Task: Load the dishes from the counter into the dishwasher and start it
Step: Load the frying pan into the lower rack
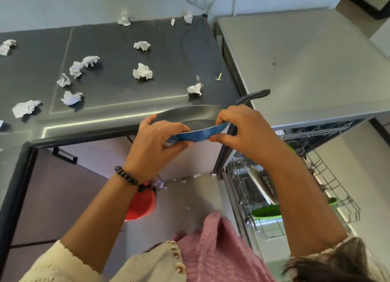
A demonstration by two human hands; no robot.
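Pan (196,121), blue outside and grey inside, held at mid-frame over the front edge of the dark tabletop (109,96). Long axis runs from the near rim at centre up and right to the black handle (253,96), which points toward the grey dishwasher top (306,66). Both hands grip the near rim, side by side: left hand (156,140) with thumb over the lip and fingers curled under the blue wall, right hand (242,130) pinching the rim just beside it. Neither holds the handle. Forearms rise from the bottom of the frame, wrists bent forward. Open dishwasher rack (329,182) lies lower right, nearer the right hand; a green plate (268,211) already stands in it. Judgement: the pan must swing right and down, probably handle leading. Crumpled paper balls (142,72) are scattered across the tabletop, upper left. Red bucket (141,205) on the floor below the left wrist.
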